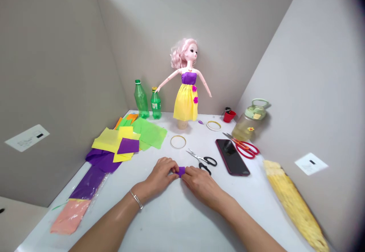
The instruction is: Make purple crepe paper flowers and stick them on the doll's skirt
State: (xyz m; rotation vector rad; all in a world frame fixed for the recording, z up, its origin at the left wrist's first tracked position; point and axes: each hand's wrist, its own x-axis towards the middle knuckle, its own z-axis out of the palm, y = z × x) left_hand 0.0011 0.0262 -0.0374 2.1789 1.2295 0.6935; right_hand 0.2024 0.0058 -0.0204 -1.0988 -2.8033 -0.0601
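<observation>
A small piece of purple fabric [181, 172] lies between my two hands, low over the middle of the table. My left hand [164, 171] pinches its left end between thumb and fingers. The fingers of my right hand [199, 180] are together and press on its right end; the thumb is mostly hidden. Just behind my right hand rest black-handled scissors [202, 158], blades parted. Beyond them a doll [186, 80] with pink hair stands upright in a purple and yellow dress with two magenta flowers. A thin bangle [178, 142] lies in front of the doll.
Coloured sheets [107, 139] and a plastic packet [76, 200] lie on the left. Two green bottles [140, 99] stand behind. To the right are a phone [232, 157], red scissors [246, 147], a jug [248, 122], a red pot [229, 116] and a long yellow object [295, 202].
</observation>
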